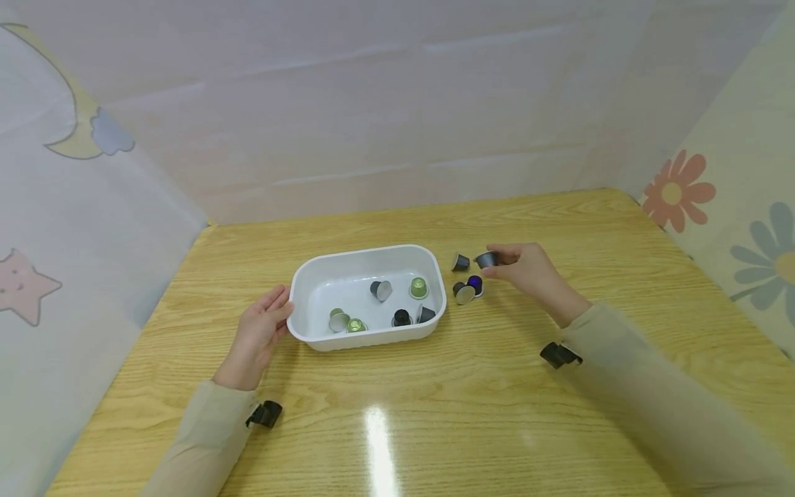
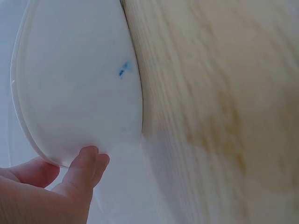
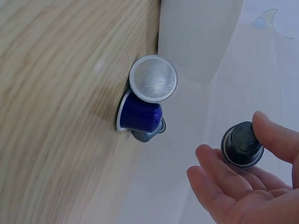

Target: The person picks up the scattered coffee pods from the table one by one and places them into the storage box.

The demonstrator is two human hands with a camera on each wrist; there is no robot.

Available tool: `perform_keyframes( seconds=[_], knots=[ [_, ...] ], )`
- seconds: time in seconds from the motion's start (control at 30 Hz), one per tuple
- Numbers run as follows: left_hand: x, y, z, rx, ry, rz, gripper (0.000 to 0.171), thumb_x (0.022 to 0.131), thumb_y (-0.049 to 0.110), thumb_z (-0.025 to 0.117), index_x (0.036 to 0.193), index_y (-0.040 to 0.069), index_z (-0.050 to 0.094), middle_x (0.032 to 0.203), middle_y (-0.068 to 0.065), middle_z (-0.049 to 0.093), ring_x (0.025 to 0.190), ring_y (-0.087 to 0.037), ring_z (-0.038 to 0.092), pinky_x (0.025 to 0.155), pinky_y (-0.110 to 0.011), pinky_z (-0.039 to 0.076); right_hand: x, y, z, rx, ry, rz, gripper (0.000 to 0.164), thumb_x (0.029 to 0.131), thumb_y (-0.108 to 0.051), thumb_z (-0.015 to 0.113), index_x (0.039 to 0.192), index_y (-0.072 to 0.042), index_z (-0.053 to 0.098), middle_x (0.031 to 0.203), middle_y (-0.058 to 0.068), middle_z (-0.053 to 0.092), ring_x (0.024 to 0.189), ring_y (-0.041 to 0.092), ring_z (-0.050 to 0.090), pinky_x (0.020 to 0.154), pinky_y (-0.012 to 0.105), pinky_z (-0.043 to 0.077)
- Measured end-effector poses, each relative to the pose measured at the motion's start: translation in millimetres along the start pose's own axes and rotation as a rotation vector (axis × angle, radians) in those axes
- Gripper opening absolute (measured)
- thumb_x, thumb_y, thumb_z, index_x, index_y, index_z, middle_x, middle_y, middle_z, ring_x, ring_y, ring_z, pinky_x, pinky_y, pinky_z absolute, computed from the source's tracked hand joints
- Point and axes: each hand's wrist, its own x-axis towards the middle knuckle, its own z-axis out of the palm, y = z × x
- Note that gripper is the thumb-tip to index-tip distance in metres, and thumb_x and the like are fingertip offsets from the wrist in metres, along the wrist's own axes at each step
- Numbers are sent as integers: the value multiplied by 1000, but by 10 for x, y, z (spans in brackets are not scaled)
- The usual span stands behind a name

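My right hand holds a dark grey coffee capsule between thumb and fingers, raised over the table to the right of a white bin. My left hand rests at the bin's left end, its fingertips against the outer wall near the rim. Inside the bin lie several capsules, among them a green one, a grey one and a black one. Just below the right hand, a purple-blue capsule sits against a silver-lidded capsule.
Another dark capsule lies near the bin's right end. The wooden table extends to a pale cloth backdrop. Black wrist mounts show at both sleeves.
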Motion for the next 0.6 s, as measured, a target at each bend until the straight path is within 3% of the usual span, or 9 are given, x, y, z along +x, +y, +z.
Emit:
perform_keyframes(
  seconds=[0.33,0.6],
  knots=[
    [-6,-5,-5,6,1,5,58,104,6,43,155,7,17,157,-6,26,129,-14,45,81,-15,46,-24,-99,107,27,13,-20,59,93,-10,67,145,4,40,139,26,48,128,35,48,101,43,42],
    [-20,-5,-6,-11,-19,13,58,104,4,41,156,6,14,159,-7,23,139,-22,33,84,-15,45,-21,-136,173,53,9,-38,59,93,-9,66,145,3,41,139,25,48,129,34,48,102,43,41]
  ],
)
